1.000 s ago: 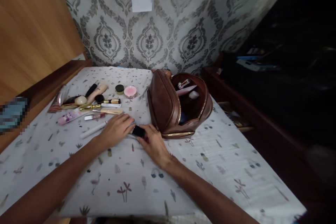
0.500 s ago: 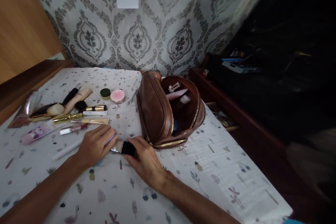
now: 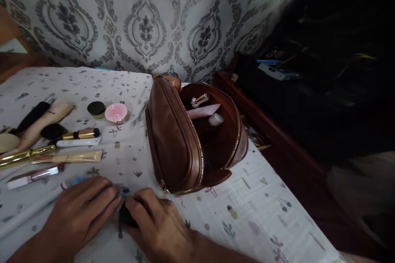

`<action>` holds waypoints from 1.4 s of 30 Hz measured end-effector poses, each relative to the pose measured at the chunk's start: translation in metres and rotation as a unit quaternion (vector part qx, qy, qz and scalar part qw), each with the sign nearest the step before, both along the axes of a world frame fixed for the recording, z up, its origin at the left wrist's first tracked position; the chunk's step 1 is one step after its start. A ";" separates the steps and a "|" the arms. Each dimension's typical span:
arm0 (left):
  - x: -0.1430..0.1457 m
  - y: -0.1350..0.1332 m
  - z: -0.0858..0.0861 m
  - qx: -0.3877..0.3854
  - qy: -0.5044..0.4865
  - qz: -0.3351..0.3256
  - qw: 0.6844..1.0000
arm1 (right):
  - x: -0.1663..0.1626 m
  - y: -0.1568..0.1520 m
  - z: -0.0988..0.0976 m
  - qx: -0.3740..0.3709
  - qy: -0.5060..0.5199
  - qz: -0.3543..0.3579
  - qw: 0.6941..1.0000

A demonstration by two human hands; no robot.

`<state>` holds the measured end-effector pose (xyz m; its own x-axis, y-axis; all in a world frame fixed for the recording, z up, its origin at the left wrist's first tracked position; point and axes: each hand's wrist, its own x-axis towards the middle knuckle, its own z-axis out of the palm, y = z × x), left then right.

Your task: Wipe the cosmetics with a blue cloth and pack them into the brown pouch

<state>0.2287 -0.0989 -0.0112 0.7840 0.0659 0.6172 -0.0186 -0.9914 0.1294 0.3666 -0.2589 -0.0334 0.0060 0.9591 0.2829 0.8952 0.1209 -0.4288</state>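
My left hand (image 3: pixel 82 213) is closed around the body of a small container, most of it hidden behind the fingers. My right hand (image 3: pixel 162 224) grips the container's black cap (image 3: pixel 126 215) between thumb and fingers. Both hands are low over the table, in front of an unzipped brown makeup bag (image 3: pixel 169 131). Inside the bag's open mouth are a pink tube (image 3: pixel 203 111), a small pale-lidded jar (image 3: pixel 216 119) and a shiny pinkish item (image 3: pixel 200 100). A long white stick-like item (image 3: pixel 32 209) lies by my left hand, its end partly covered.
Several cosmetics lie at left, among them a beige tube (image 3: pixel 45 123), a gold-and-black tube (image 3: pixel 82 133) and a lip gloss (image 3: pixel 35 176). A dark-lidded jar (image 3: pixel 96 109) and a pink compact (image 3: pixel 116 113) sit further back. A patterned cloth (image 3: pixel 262 222) covers the table; its right edge drops toward dark furniture.
The view has moved closer and shifted right. My hands are nearer together on the container, whose clear part beside the cap is now mostly covered. The bag has stayed in place.
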 end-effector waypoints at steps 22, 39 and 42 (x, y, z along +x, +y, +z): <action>0.001 0.001 0.002 -0.139 0.024 0.085 0.986 | 0.006 0.004 0.001 -0.030 0.115 -0.048 0.992; 0.000 0.007 0.003 -0.196 0.067 0.116 0.971 | 0.014 0.010 -0.010 0.079 0.058 -0.031 0.995; 0.000 0.009 0.002 -0.224 0.060 0.125 0.965 | 0.015 0.010 -0.007 0.052 0.076 -0.034 0.995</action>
<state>0.2287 -0.0895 -0.0096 0.7735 0.5008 0.3884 0.2553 -0.8072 0.5322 0.3818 -0.2490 -0.0406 0.1208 0.9202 0.3722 0.8286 0.1130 -0.5483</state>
